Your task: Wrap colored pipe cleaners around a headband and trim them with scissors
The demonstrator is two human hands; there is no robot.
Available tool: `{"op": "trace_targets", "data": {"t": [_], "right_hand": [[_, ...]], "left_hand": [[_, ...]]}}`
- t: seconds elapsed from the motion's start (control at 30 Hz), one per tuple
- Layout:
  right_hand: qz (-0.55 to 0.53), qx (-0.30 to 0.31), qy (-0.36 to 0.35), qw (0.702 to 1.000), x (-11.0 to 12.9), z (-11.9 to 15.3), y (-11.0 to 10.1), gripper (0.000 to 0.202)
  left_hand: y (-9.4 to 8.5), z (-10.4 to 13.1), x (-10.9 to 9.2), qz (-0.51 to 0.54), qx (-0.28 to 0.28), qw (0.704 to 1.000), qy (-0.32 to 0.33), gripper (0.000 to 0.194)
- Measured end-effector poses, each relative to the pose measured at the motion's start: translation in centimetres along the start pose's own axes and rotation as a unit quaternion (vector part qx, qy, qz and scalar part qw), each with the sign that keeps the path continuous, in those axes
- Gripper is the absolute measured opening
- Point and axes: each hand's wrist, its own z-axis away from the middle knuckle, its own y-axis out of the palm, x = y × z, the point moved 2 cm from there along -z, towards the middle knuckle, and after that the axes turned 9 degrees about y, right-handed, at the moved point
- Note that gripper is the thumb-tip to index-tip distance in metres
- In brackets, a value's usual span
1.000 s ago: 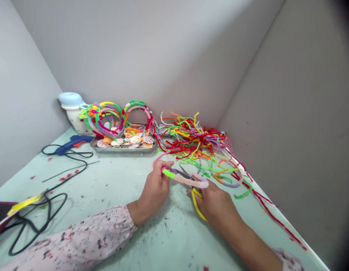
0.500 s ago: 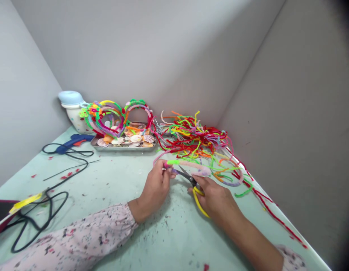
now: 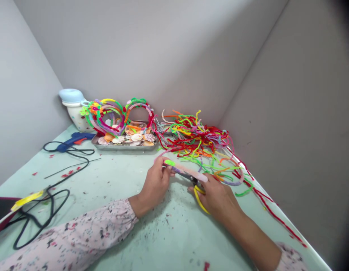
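My left hand [image 3: 156,182] pinches one end of a headband [image 3: 188,170] wrapped in fuzzy pipe cleaner, green, pale pink and lilac along its length. Yellow-handled scissors [image 3: 201,199] are in my right hand [image 3: 219,194], their dark blades pointing left under the band toward my left fingertips. The blades look nearly closed, and a purple strand lies by their tips. The band's right end runs against my right fingers. Exactly where the blades meet the strand is hidden.
A metal tray [image 3: 126,147] of seashells holds finished wrapped headbands [image 3: 106,116]. Right of it lies a tangled heap of pipe cleaners [image 3: 191,131]. A blue glue gun [image 3: 74,141], black cord [image 3: 51,210] and white cup with blue lid [image 3: 74,107] are at left. Grey walls [image 3: 174,56] enclose the table.
The scissor blades have closed from a wider opening. The headband has dropped slightly and tilted down at its right end, nearer my right hand.
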Motion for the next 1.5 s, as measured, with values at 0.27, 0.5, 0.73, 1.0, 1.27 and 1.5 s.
{"op": "trace_targets", "data": {"t": [0.27,0.5,0.73,1.0,1.27,1.5], "right_hand": [[-0.014,-0.012,-0.006,1.0,0.3,-0.2,0.1,0.03],[-0.028,-0.006,-0.011,1.0,0.1,-0.3,0.6,0.027],[-0.053,-0.001,-0.016,0.998,-0.5,-0.4,1.4,0.032],[-0.036,-0.033,-0.038,0.998,-0.5,-0.3,1.3,0.03],[-0.019,-0.074,-0.058,0.995,-0.6,-0.2,1.5,0.031],[-0.013,-0.086,-0.077,0.993,-0.8,-0.2,1.5,0.028]], "left_hand": [[0.0,0.1,0.1,-0.03,0.011,0.999,0.015,0.01],[0.1,0.2,0.5,-0.008,0.011,1.0,0.007,0.011],[0.2,0.2,0.4,0.002,0.021,1.0,0.002,0.011],[0.2,0.0,0.6,0.008,0.02,1.0,-0.018,0.015],[0.2,-0.1,0.9,0.001,0.021,1.0,-0.019,0.014],[0.1,0.0,0.8,0.006,0.014,1.0,-0.025,0.012]]}}
